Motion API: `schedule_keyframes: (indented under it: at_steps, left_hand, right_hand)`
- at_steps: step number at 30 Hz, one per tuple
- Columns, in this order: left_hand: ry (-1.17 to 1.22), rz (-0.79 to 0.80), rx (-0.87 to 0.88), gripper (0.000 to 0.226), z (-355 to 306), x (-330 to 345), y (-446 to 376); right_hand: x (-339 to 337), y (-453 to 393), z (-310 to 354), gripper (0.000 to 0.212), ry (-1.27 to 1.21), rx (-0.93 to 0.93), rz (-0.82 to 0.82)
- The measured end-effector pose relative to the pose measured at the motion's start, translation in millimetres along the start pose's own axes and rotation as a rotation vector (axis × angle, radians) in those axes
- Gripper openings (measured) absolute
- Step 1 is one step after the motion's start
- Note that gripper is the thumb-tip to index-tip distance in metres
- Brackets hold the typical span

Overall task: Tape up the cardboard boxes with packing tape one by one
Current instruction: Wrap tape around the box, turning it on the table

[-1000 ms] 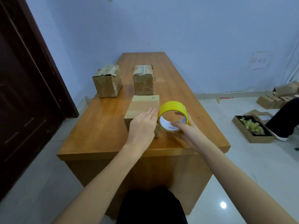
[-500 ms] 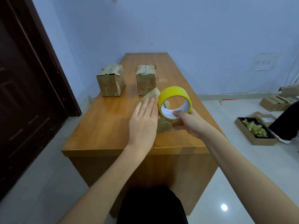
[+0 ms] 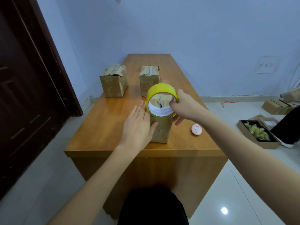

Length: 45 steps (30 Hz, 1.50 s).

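At frame centre, the right hand [image 3: 186, 106] grips a glossy yellow tape roll [image 3: 160, 99] upright, its hollow facing the camera, atop a tall brown cardboard box [image 3: 160, 130] on the wooden table [image 3: 100, 127]. The left hand [image 3: 138, 125] presses flat-fingered against the box's left side.

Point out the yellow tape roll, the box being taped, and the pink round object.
yellow tape roll [image 3: 159, 88], head view, outer yellow band.
box being taped [image 3: 161, 132], head view, front face.
pink round object [image 3: 196, 129], head view, top centre.
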State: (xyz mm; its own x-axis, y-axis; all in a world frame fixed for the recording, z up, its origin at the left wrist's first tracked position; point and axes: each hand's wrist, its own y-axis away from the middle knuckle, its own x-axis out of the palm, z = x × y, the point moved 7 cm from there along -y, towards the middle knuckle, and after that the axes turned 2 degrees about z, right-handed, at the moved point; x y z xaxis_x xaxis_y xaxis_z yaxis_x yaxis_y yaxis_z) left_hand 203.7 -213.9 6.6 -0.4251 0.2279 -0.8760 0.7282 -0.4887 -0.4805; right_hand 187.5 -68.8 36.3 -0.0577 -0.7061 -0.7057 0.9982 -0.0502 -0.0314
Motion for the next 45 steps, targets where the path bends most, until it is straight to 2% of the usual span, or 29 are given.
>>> schedule_keyframes:
  at_steps: [3, 6, 8, 11, 13, 16, 18, 22, 27, 30, 32, 36, 40, 42, 45]
  left_hand:
    - [0.024, -0.001, -0.028, 0.050, 7.3, 0.6, 1.1]
    - [0.040, 0.019, -0.051, 0.045, 14.5, 1.2, 5.1]
    - [0.043, 0.000, -0.059, 0.043, 16.9, 1.0, 8.2]
    - [0.018, -0.042, -0.049, 0.043, 15.2, -0.3, 10.7]
    - [0.002, -0.069, -0.036, 0.045, 13.8, -1.1, 12.7]
    - [0.029, -0.074, -0.041, 0.051, 14.1, 0.6, 15.8]
    - [0.025, -0.059, -0.038, 0.053, 13.9, 2.4, 14.5]
    - [0.055, -0.050, -0.052, 0.054, 15.0, 2.9, 12.6]
    - [0.182, -0.058, -0.025, 0.060, 9.4, 1.3, 6.9]
    - [0.217, 0.005, -0.009, 0.066, 5.0, 8.6, 3.9]
    - [0.170, 0.026, 0.005, 0.060, 2.2, 11.0, 5.0]
    - [0.137, -0.007, -0.043, 0.045, 7.3, 9.4, 5.3]
    - [0.125, -0.024, -0.056, 0.038, 12.9, 7.3, 4.3]
    - [0.119, -0.019, -0.045, 0.039, 15.0, 6.9, 4.2]
    - [0.123, -0.019, -0.020, 0.044, 16.5, 8.2, 1.9]
  right_hand:
    - [3.0, -3.4, 8.1, 0.016, 0.056, -0.005, -0.002]
    - [4.9, -7.8, 17.1, 0.033, 0.263, -0.033, 0.009]
    - [4.2, -10.7, 22.1, 0.033, 0.288, -0.070, 0.005]
    - [4.4, -13.2, 24.7, 0.009, 0.151, -0.108, 0.034]
    - [-0.3, -13.2, 21.9, 0.017, 0.038, -0.107, 0.038]
    - [-5.6, -10.9, 8.1, 0.017, -0.185, -0.067, 0.098]
    - [-7.2, -9.2, -0.1, 0.017, -0.236, -0.047, 0.100]
    - [-9.8, -11.7, -6.1, 0.012, -0.184, -0.040, 0.031]
    - [-8.2, -11.8, -3.2, 0.007, -0.100, -0.060, 0.072]
    - [-15.2, -13.1, 10.6, 0.026, 0.003, -0.076, 0.047]
    - [-19.3, -17.0, 25.1, 0.032, 0.103, -0.095, 0.048]
    - [-16.3, -26.8, 53.8, 0.021, 0.351, -0.103, 0.077]
    - [-3.9, -29.8, 77.6, 0.026, 0.522, -0.150, 0.100]
    - [-1.1, -31.6, 80.2, 0.029, 0.531, -0.152, 0.084]
    - [-1.4, -35.6, 73.5, 0.029, 0.361, -0.086, 0.090]
